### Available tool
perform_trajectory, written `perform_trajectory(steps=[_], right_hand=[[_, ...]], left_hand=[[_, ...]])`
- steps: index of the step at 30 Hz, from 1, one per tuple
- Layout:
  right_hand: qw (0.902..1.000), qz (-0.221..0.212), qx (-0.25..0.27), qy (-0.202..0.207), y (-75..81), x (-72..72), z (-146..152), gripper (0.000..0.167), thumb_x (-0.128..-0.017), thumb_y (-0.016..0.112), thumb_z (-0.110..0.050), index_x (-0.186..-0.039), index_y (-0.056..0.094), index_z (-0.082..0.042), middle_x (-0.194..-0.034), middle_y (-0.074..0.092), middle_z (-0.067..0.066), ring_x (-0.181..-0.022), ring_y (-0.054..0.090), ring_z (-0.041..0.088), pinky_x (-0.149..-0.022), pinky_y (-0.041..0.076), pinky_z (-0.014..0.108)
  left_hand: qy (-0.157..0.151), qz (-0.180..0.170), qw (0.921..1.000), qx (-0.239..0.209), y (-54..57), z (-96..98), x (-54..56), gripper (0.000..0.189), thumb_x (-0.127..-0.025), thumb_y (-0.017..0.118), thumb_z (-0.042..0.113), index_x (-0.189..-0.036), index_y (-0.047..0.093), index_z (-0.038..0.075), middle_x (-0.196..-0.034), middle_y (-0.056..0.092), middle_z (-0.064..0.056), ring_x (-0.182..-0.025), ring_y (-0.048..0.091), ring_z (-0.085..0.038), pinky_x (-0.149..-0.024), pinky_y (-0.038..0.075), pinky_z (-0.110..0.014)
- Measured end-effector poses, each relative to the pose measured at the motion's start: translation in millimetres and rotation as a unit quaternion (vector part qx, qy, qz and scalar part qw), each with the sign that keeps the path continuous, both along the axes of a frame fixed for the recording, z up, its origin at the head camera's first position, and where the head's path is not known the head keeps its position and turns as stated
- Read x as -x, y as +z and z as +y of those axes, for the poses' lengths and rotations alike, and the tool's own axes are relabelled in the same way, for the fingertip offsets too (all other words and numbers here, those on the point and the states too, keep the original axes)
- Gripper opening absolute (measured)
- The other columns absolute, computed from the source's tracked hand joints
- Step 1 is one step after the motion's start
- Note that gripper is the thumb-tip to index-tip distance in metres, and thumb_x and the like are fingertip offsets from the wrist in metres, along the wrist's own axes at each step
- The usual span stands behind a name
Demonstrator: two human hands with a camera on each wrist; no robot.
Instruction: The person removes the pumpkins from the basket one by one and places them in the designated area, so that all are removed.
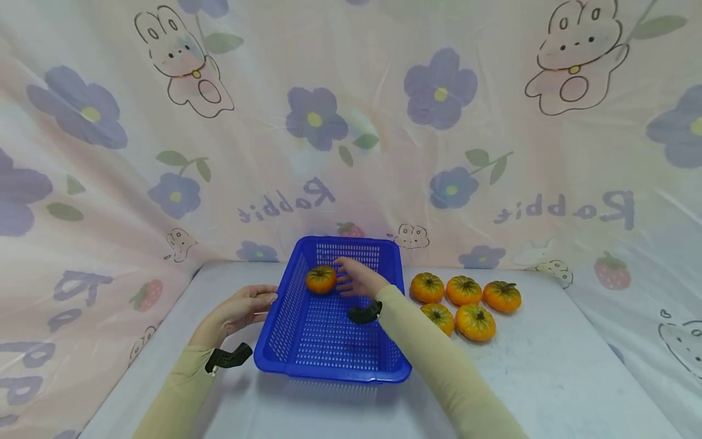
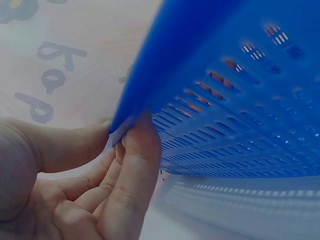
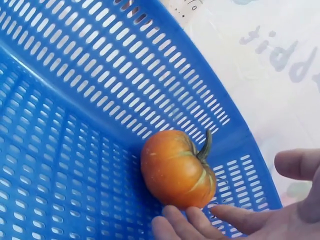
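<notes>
A blue plastic basket (image 1: 334, 371) with slotted walls stands on the table in the head view. My left hand (image 1: 238, 312) is at its left side; in the left wrist view the thumb and fingers pinch the rim (image 2: 131, 95). Inside, a small orange pumpkin (image 1: 320, 280) with a green stem lies against the wall at the back left corner. My right hand (image 1: 359, 280) reaches in over the right side, thumb spread apart from the fingers. In the right wrist view its fingertips (image 3: 195, 217) are right at the pumpkin's (image 3: 175, 170) lower edge, with nothing gripped.
Several more orange pumpkins (image 1: 476, 322) sit in two rows on the white table (image 1: 548, 378), just right of the basket. The right forearm passes close to the nearest one and partly covers it. A curtain (image 1: 378, 171) with rabbits and flowers hangs behind and at the sides.
</notes>
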State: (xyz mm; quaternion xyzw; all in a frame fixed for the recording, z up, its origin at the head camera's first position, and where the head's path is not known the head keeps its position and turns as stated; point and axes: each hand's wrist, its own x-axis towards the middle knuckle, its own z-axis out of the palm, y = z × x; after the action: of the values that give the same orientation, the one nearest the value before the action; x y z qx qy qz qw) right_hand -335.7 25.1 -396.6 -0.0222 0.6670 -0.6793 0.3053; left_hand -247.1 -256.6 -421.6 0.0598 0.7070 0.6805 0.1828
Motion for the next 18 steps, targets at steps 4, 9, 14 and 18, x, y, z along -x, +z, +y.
perform_trajectory(steps=[4, 9, 14, 18], right_hand=[[0.9997, -0.009, -0.001, -0.021, -2.5, 1.5, -3.3, 0.065, -0.099, 0.046, -0.032, -0.145, 0.025, 0.008, -0.138, 0.037, 0.029, -0.125, 0.042, 0.043, -0.106, 0.034, 0.051], [0.9989, -0.012, -0.017, -0.041, -11.2, 9.3, -6.7, 0.064, -0.098, 0.048, -0.035, -0.142, 0.031, 0.009, -0.128, 0.044, 0.026, -0.112, 0.053, 0.038, -0.096, 0.045, 0.047], [0.9991, -0.011, -0.019, -0.036, -15.7, 12.9, -6.7, 0.064, -0.098, 0.048, -0.036, -0.14, 0.033, 0.01, -0.132, 0.042, 0.027, -0.116, 0.049, 0.041, -0.098, 0.043, 0.048], [0.9992, -0.012, -0.025, -0.03, -11.9, 8.5, -6.7, 0.063, -0.097, 0.049, -0.034, -0.14, 0.035, 0.009, -0.14, 0.035, 0.028, -0.126, 0.041, 0.043, -0.105, 0.036, 0.049]], left_hand=[[0.001, 0.0, 1.0, 0.001, -1.0, 0.4, -0.4, 0.048, -0.1, 0.051, 0.014, -0.136, 0.034, -0.013, -0.111, 0.062, -0.01, -0.099, 0.061, -0.02, -0.085, 0.053, -0.035], [0.004, -0.003, 1.0, 0.004, -1.5, 0.5, -0.9, 0.049, -0.1, 0.051, 0.015, -0.136, 0.034, -0.013, -0.112, 0.061, -0.011, -0.1, 0.061, -0.021, -0.086, 0.053, -0.036], [0.004, -0.004, 0.9999, 0.011, -0.7, 0.4, -0.2, 0.048, -0.1, 0.05, 0.015, -0.137, 0.034, -0.012, -0.114, 0.06, -0.012, -0.102, 0.06, -0.021, -0.088, 0.052, -0.037], [0.006, -0.004, 0.9999, 0.012, 1.0, 0.7, -0.3, 0.047, -0.101, 0.049, 0.014, -0.136, 0.034, -0.012, -0.114, 0.06, -0.012, -0.102, 0.06, -0.021, -0.089, 0.052, -0.037]])
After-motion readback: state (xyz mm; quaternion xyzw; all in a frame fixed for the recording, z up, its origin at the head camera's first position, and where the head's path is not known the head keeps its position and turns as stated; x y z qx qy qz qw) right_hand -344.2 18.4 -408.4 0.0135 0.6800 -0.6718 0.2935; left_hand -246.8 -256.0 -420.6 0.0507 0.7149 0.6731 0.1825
